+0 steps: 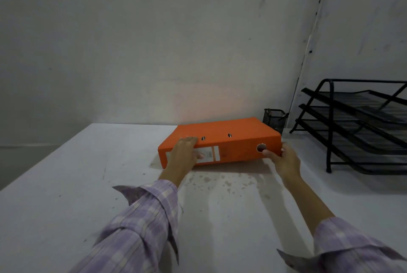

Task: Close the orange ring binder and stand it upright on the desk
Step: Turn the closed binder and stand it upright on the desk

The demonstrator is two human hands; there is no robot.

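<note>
Head view: orange ring binder (222,140) lay flat on the white desk (66,184), cover already shut, spine facing the person, near the back wall. Left hand (184,156) rested on the left end, fingers over the top edge onto the cover, thumb across the white spine label (209,153); it was pressing or steadying more than clamping, and whether the fingers actually squeezed could not be told. Right hand (284,159) cupped the binder's right end, thumb on the spine just below the round finger hole (261,147), other fingers wrapped round the corner and hidden, so holding that end. One hand at each end likely gave the leverage to tip the binder up onto an end or its bottom edge; closing looked done, standing not yet.

Spine label carried small print and what looked like a barcode block, too blurred to read. No brand visible. Two small slots sat in the cover near the spine.

Black mesh pen cup (275,118) stood just behind the binder's right corner; black wire letter tray (352,123) stood to the right, apart from it. Lilac checked sleeves covered both forearms.
</note>
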